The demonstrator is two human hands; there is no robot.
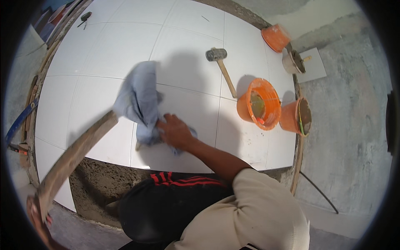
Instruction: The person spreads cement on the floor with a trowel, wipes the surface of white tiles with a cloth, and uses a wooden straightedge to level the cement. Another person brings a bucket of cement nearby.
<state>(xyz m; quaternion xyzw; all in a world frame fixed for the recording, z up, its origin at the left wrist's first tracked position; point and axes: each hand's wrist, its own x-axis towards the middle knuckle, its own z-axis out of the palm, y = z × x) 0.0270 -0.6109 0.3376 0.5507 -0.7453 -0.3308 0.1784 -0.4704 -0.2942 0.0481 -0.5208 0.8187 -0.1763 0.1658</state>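
Observation:
At the lower left, my left hand [38, 210] is closed round the near end of a long wooden board [77, 150]. The board slants up to the right, and its far end meets a blue-grey cloth [139, 98]. My right hand [177, 132] has its fingers bunched on the lower right part of this cloth, over the white tiles [185, 108]. Folded and partly lifted, the cloth is slightly blurred. Whether it wraps the board's tip or only lies against it, I cannot tell.
A rubber mallet [216, 54] lies beyond my right hand. Right of it stand an orange bucket [255, 112] and another bucket [288, 118] with grey contents. Farther back are a tipped orange bucket [275, 38] and a small pail [293, 63]. Wet mortar [100, 183] borders the tiles near my legs.

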